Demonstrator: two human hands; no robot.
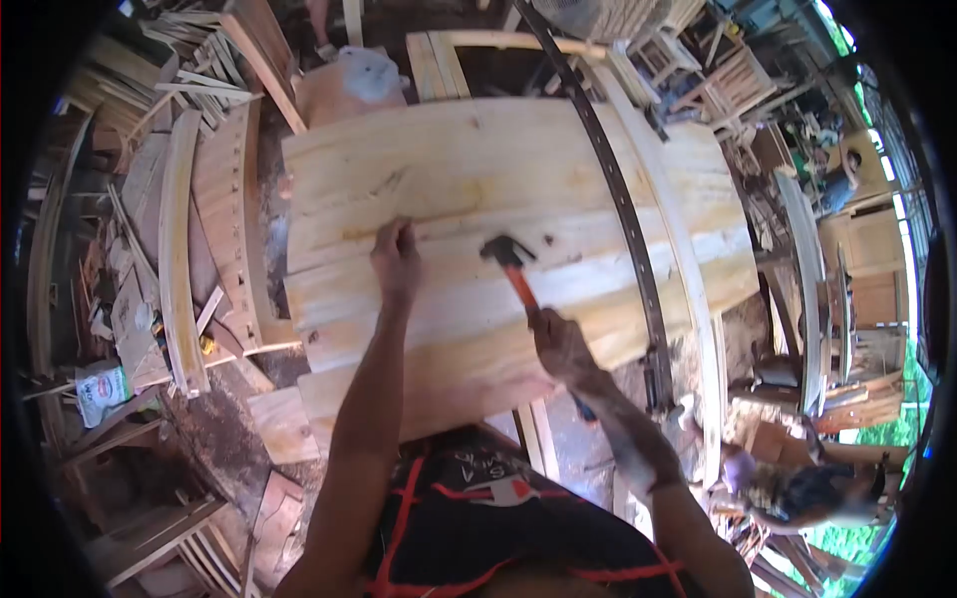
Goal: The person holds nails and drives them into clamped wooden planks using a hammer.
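A hammer (522, 284) with a dark claw head and an orange handle is in my right hand (560, 346), whose fingers wrap around the grip. Its head is over the middle of a wide pale wooden panel (469, 339) made of joined boards. To the left of the hammer head, my left hand (397, 259) is closed in a pinch at the panel's surface. Whatever its fingertips hold is too small to make out. A long dark metal bar with holes (613, 179), like a bar clamp, crosses the panel to the right of both hands.
A long pale wood strip (663, 194) runs beside the dark bar. Curved boards (177, 249) stand at the left, near a printed sack (102, 391). A clear plastic bag (369, 75) lies beyond the panel. Other people (842, 184) are at the right, among stacked wood.
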